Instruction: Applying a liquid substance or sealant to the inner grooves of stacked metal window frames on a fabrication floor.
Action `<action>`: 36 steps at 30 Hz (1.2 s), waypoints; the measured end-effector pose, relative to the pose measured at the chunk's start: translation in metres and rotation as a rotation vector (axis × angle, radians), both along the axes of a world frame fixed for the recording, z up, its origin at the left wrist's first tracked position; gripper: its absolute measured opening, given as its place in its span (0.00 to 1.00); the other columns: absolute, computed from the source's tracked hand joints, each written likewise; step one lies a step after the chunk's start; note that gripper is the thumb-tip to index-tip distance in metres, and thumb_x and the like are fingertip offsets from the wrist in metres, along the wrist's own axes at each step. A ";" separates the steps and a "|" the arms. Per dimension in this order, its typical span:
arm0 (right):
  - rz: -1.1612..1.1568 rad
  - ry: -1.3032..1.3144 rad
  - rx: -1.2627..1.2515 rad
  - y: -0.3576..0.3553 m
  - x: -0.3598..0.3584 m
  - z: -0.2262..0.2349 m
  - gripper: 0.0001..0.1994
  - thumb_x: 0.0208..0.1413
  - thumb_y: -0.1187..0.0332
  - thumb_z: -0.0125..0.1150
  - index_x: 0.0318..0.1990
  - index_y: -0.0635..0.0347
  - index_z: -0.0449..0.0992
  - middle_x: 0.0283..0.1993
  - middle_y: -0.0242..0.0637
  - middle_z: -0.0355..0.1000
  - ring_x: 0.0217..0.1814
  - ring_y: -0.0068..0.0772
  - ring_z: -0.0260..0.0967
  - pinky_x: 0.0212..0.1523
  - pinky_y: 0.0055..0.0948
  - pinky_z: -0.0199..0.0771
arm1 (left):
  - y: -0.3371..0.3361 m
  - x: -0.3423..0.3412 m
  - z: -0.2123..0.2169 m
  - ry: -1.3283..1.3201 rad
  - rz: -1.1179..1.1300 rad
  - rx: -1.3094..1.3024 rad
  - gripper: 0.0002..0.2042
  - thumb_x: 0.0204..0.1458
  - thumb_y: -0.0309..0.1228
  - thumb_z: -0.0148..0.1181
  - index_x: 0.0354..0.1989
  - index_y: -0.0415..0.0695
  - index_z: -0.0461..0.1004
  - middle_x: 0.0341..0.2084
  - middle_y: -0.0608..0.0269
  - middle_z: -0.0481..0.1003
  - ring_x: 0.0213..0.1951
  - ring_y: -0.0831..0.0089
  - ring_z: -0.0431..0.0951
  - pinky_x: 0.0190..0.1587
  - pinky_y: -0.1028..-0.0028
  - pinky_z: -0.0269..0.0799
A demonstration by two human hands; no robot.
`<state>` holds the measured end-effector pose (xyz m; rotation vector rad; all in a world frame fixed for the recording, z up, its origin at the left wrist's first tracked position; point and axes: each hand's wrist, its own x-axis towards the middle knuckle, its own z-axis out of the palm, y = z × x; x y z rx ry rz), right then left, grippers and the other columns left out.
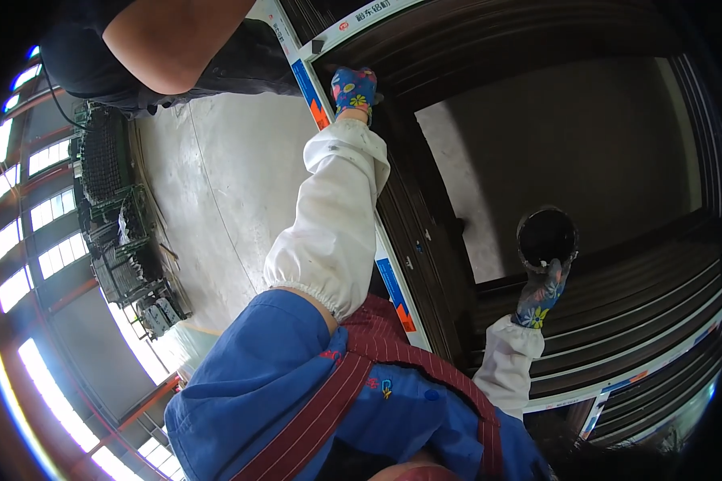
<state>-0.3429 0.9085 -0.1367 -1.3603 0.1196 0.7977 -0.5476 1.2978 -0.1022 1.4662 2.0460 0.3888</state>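
My left hand (pixel 353 90), in a blue flowered glove, reaches far forward to the corner of a dark window or door frame (pixel 425 208) edged with white film. Its fingers are curled closed; whatever they hold, if anything, is hidden. Lower right, my right hand (pixel 542 295), in a similar but dirtier glove, grips the near rim of a round black pot (pixel 547 238). The pot is held over the dark framework, and its inside looks black, so its contents cannot be made out. White sleeve covers (pixel 325 216) run up both my forearms.
Beyond my left arm is another person's bare arm (pixel 172 48) and dark clothing, close to the frame's far corner. Pale concrete floor (pixel 217 176) lies to the left. Dark racks or stacked parts (pixel 112 208) stand along the windowed wall. More dark profiles (pixel 618 321) lie at the right.
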 end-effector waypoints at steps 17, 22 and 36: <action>-0.037 0.014 0.008 -0.002 0.002 -0.005 0.28 0.51 0.59 0.53 0.58 0.59 0.57 0.56 0.42 0.58 0.55 0.40 0.58 0.51 0.39 0.63 | -0.005 -0.003 -0.022 0.159 -0.131 0.159 0.28 0.43 0.35 0.52 0.45 0.20 0.59 0.19 0.46 0.74 0.24 0.56 0.76 0.31 0.66 0.73; 0.029 -0.037 0.021 -0.003 0.001 -0.009 0.28 0.51 0.59 0.53 0.60 0.55 0.56 0.58 0.42 0.55 0.56 0.43 0.57 0.49 0.44 0.66 | -0.002 -0.016 -0.029 0.188 -0.092 0.136 0.33 0.45 0.34 0.50 0.53 0.19 0.50 0.17 0.49 0.74 0.19 0.62 0.77 0.21 0.72 0.73; 0.008 0.005 0.032 0.003 0.005 -0.004 0.27 0.53 0.61 0.50 0.60 0.58 0.54 0.58 0.41 0.56 0.56 0.41 0.58 0.50 0.39 0.66 | -0.014 0.041 -0.027 0.018 -0.435 0.321 0.22 0.44 0.35 0.55 0.43 0.30 0.63 0.15 0.55 0.73 0.18 0.60 0.74 0.20 0.65 0.69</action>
